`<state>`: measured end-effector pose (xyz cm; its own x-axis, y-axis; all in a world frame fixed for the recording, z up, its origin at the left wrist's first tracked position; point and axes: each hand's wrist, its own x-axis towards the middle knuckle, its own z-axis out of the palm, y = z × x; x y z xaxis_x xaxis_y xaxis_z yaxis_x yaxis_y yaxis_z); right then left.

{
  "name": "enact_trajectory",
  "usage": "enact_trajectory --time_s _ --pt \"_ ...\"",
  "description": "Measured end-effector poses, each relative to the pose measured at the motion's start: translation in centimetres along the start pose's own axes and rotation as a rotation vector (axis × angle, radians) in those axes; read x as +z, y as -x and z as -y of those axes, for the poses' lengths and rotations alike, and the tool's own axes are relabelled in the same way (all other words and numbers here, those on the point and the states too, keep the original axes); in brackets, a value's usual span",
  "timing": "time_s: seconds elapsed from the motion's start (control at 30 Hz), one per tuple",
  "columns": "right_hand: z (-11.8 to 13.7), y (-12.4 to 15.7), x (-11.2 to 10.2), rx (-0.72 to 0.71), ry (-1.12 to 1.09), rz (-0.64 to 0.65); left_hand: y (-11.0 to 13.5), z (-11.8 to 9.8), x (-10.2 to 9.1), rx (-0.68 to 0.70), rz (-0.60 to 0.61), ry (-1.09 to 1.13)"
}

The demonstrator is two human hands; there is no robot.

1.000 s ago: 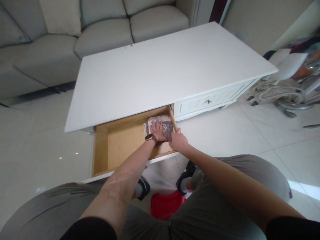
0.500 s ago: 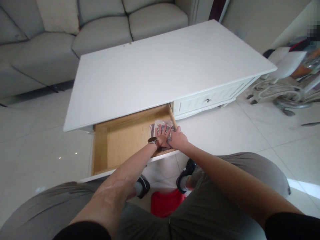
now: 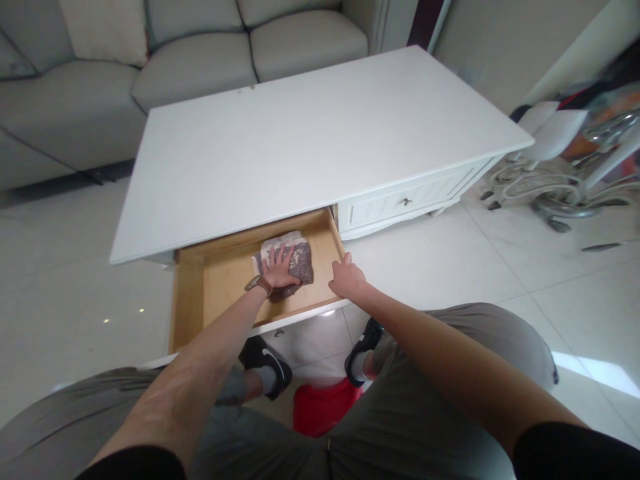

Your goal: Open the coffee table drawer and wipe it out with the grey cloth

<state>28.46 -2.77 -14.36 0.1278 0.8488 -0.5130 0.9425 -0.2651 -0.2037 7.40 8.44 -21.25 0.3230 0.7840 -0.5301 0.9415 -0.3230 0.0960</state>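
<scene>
A wooden drawer (image 3: 220, 283) stands pulled out of a white coffee table (image 3: 300, 140). A patterned grey and white cloth (image 3: 299, 255) lies on the drawer's floor, right of its middle. My left hand (image 3: 278, 269), with a watch on the wrist, presses flat on the cloth, fingers spread. My right hand (image 3: 346, 279) grips the drawer's front right corner, fingers curled over the edge.
A second drawer (image 3: 405, 200) with a small knob is closed to the right. A grey sofa (image 3: 200, 60) stands behind the table. Chair legs and a metal frame (image 3: 565, 193) stand at the right. A red stool (image 3: 325, 407) shows between my knees on the tiled floor.
My left hand has slid the cloth leftwards from the drawer's right end towards its middle. My right hand has come off the cloth and stayed at the drawer's corner.
</scene>
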Motion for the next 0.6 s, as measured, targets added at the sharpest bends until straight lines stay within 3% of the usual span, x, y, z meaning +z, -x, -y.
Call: enact_trajectory --time_s 0.23,0.33,0.47,0.6 --pt "0.1 -0.1 -0.2 -0.002 0.014 0.035 3.2 11.5 0.5 -0.354 -0.01 0.021" --pt "0.0 -0.1 -0.2 -0.016 0.006 0.046 4.3 14.8 1.2 -0.451 -0.046 0.046" --pt "-0.2 0.1 -0.2 -0.027 -0.004 0.036 4.2 15.3 1.8 -0.452 -0.084 0.036" --pt "-0.1 0.1 -0.1 -0.003 0.001 0.012 3.3 11.9 1.6 -0.368 0.003 0.007"
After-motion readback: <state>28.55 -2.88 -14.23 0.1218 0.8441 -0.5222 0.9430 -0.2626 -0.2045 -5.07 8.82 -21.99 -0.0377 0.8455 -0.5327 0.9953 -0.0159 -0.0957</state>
